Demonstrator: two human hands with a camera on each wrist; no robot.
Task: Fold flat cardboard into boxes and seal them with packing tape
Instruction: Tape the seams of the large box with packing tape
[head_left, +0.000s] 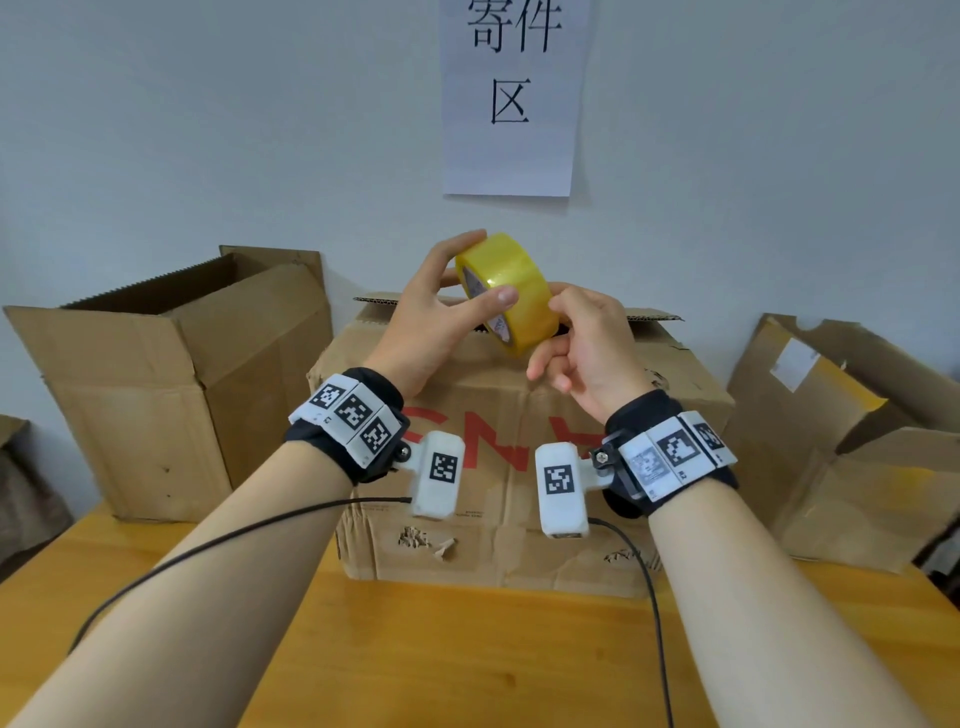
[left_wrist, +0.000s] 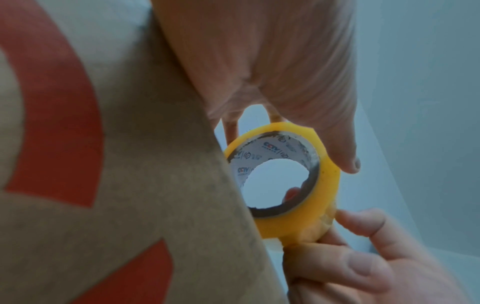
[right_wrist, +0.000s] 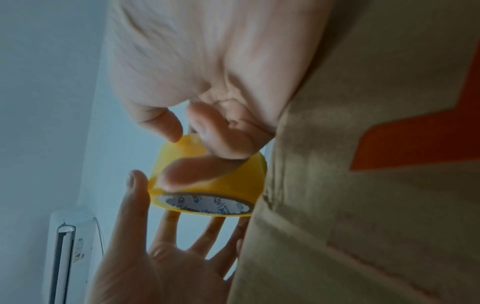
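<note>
Tape, a yellow roll, sits in the air between both hands, above the top of the middle cardboard box and tilted so its printed core faces down and to the left. The left hand grasps the roll from the 9 o'clock side, thumb laid across the near yellow face and fingers spread round the far edge. The right hand meets it from 4 o'clock: the wrist views show its thumb and forefinger pressed on the outer yellow winding, the other fingers curled loosely below. The box under the hands stands on a wooden table, bears red lettering on its near side, and has a flap raised along its far edge. At 9 o'clock of it stands a taller open box; at 3 o'clock a third box leans with its flaps loose. On the wall at 12 o'clock hangs a white paper sign with black characters. Both wrists wear black bands with coded white tags.
</note>
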